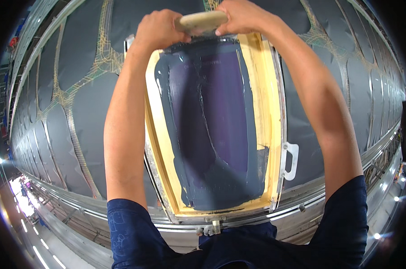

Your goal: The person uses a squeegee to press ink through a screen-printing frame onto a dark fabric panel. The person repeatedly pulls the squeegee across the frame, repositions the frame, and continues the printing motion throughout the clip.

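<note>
Your squeegee (201, 21), a smooth pale wooden bar, sits at the far end of the screen (212, 130), left hand (160, 29) and right hand (243, 17) fingers wrapped tight around it, glossy grey-blue ink (225, 184) coating the yellow-framed mesh above dark panels (77, 116) on the long surface.

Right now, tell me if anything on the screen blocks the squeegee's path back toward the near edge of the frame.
Nothing visible does. Both hands, left hand and right hand, grip the wooden squeegee at the far end; the screen below holds only smeared dark grey ink.
</note>
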Demonstrator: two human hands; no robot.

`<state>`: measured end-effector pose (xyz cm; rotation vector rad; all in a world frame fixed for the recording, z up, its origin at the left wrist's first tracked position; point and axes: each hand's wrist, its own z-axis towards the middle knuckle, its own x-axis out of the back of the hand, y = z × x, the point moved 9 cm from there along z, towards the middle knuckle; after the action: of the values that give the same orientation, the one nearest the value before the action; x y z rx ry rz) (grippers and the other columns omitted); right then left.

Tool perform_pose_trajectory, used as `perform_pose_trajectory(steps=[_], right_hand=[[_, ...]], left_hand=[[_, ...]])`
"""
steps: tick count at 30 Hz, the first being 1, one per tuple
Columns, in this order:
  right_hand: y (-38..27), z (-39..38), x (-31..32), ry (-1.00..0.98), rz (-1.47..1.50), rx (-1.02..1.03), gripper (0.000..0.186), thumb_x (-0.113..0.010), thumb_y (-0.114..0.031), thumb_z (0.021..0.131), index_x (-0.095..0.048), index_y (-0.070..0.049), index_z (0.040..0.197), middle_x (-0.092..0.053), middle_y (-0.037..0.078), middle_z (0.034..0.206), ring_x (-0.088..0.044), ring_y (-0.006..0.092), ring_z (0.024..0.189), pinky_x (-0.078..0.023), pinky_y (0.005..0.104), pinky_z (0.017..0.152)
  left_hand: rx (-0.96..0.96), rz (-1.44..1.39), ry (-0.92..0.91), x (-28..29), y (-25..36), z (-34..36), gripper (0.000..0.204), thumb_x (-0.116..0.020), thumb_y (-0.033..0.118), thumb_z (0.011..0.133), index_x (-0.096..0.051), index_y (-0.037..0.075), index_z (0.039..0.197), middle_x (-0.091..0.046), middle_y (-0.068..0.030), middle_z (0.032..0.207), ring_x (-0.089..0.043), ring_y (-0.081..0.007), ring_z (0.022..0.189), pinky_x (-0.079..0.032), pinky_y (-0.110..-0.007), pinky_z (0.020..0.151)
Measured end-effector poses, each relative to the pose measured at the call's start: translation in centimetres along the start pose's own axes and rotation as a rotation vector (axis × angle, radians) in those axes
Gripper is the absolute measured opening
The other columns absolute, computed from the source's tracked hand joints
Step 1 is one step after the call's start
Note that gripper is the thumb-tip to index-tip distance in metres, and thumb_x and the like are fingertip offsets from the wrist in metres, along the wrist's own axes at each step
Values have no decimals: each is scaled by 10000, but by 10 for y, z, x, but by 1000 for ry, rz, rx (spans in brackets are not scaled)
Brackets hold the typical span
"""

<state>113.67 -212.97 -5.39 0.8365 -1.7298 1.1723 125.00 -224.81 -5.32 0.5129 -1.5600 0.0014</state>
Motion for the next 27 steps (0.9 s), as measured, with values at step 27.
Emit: perform_pose_trajectory(steps=[27], right_hand=[[-176, -405, -117, 22, 329, -124, 556, -770, -529, 867, -721, -134, 1256, -717, 197, 1087, -674, 386, 1017, -493, 475, 997]], left_hand=[[-125, -19, 228, -71, 186, -448, 205, -865, 164, 669, -729, 136, 821, -722, -5, 819, -655, -238, 795, -436, -397, 809]])
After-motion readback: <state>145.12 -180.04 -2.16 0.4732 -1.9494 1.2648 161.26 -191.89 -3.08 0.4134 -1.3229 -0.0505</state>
